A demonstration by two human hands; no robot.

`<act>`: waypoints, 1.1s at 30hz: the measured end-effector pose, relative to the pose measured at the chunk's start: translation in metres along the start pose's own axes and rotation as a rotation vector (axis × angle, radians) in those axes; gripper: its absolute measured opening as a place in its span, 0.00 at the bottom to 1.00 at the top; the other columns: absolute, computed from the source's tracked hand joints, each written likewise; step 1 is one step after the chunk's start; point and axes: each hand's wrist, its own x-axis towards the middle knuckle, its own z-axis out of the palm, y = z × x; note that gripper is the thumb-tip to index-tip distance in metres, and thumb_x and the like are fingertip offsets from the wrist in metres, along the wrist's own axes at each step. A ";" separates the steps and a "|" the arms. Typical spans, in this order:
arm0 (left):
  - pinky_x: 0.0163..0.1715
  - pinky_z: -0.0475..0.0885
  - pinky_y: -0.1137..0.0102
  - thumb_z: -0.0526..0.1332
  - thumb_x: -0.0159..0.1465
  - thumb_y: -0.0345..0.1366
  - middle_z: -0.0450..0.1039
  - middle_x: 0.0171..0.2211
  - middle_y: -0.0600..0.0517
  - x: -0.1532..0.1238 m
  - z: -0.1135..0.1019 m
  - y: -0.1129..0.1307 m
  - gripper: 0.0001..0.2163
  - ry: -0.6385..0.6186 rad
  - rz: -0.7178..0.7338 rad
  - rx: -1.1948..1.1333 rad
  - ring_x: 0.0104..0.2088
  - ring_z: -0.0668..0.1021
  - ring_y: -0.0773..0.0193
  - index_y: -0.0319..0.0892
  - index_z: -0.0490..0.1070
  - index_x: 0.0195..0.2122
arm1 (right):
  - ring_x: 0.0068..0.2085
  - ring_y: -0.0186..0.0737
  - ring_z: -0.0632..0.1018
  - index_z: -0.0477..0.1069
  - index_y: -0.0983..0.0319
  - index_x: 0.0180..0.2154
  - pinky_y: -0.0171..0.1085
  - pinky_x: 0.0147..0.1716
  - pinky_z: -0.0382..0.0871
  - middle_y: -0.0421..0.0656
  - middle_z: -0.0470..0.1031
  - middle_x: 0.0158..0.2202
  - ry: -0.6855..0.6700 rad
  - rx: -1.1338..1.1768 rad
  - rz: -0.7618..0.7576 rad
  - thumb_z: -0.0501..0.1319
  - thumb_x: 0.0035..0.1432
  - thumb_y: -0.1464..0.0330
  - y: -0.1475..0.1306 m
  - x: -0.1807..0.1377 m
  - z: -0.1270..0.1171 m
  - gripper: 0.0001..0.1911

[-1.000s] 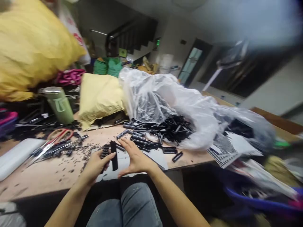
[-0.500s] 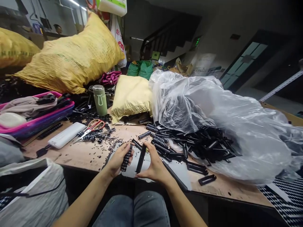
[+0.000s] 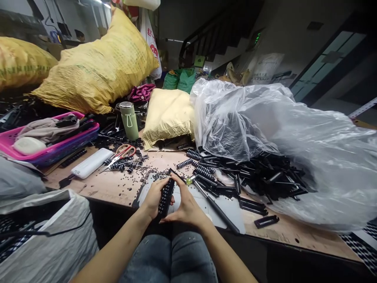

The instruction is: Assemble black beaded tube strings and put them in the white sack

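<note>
My left hand (image 3: pixel 153 197) and my right hand (image 3: pixel 185 204) are pressed together at the near edge of the wooden table (image 3: pixel 97 188). Between them they grip a long black plastic strip with rows of small studs (image 3: pixel 165 195). The strip stands nearly upright, tilted a little. Both hands have fingers wrapped round it. To the right lies a heap of black plastic strips (image 3: pixel 250 177) spilling out of a big clear plastic bag (image 3: pixel 265 122). A few studded strips (image 3: pixel 203 169) lie just beyond my hands.
Scissors (image 3: pixel 119 154), a white flat box (image 3: pixel 88 163) and a green bottle (image 3: pixel 129 120) sit at left of centre. A pink basket (image 3: pixel 47 147) stands far left. Yellow sacks (image 3: pixel 97 67) and a yellow packet (image 3: pixel 169 114) fill the back. A long tool (image 3: pixel 215 206) lies right of my hands.
The two separate black pieces that my hands held apart have come together into one strip between both hands. The view has swung left and steadied.
</note>
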 end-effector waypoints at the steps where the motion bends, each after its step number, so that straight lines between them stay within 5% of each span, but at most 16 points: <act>1: 0.12 0.64 0.74 0.58 0.53 0.43 0.62 0.14 0.58 -0.001 0.002 0.000 0.12 0.002 -0.006 0.007 0.13 0.69 0.67 0.39 0.64 0.28 | 0.60 0.48 0.54 0.39 0.62 0.59 0.45 0.58 0.51 0.53 0.50 0.59 -0.010 0.004 0.011 0.69 0.31 0.55 0.000 0.000 0.000 0.59; 12: 0.15 0.67 0.74 0.56 0.55 0.45 0.66 0.19 0.53 0.012 0.010 -0.004 0.15 -0.037 -0.076 0.175 0.15 0.70 0.69 0.36 0.67 0.30 | 0.56 0.46 0.60 0.44 0.64 0.55 0.44 0.55 0.56 0.51 0.55 0.54 0.123 -0.003 0.175 0.68 0.30 0.70 0.008 -0.006 0.011 0.51; 17: 0.40 0.69 0.62 0.57 0.56 0.36 0.67 0.40 0.45 0.010 -0.005 -0.037 0.19 -0.047 0.466 0.874 0.38 0.73 0.60 0.40 0.64 0.50 | 0.56 0.50 0.58 0.44 0.67 0.56 0.49 0.55 0.55 0.55 0.55 0.54 0.235 -0.227 0.246 0.62 0.38 0.71 0.023 -0.016 0.030 0.43; 20: 0.43 0.67 0.59 0.52 0.57 0.28 0.66 0.40 0.43 0.012 -0.020 -0.058 0.20 -0.051 0.720 1.301 0.43 0.70 0.58 0.40 0.61 0.53 | 0.55 0.50 0.59 0.46 0.67 0.56 0.50 0.52 0.57 0.55 0.57 0.53 0.219 -0.384 0.271 0.59 0.44 0.71 0.036 -0.031 0.026 0.38; 26: 0.37 0.69 0.64 0.47 0.56 0.20 0.69 0.41 0.42 0.017 -0.040 -0.060 0.22 -0.206 0.969 1.687 0.40 0.71 0.60 0.40 0.62 0.51 | 0.41 0.50 0.70 0.64 0.63 0.35 0.46 0.36 0.64 0.52 0.68 0.37 0.220 -0.872 0.692 0.51 0.57 0.64 0.048 -0.068 -0.029 0.09; 33: 0.42 0.63 0.59 0.48 0.58 0.23 0.70 0.42 0.44 0.009 -0.038 -0.055 0.20 -0.194 1.014 1.820 0.42 0.71 0.59 0.40 0.61 0.52 | 0.24 0.38 0.72 0.59 0.59 0.35 0.33 0.24 0.60 0.38 0.68 0.22 0.213 -0.413 0.716 0.37 0.62 0.59 0.008 -0.090 -0.027 0.17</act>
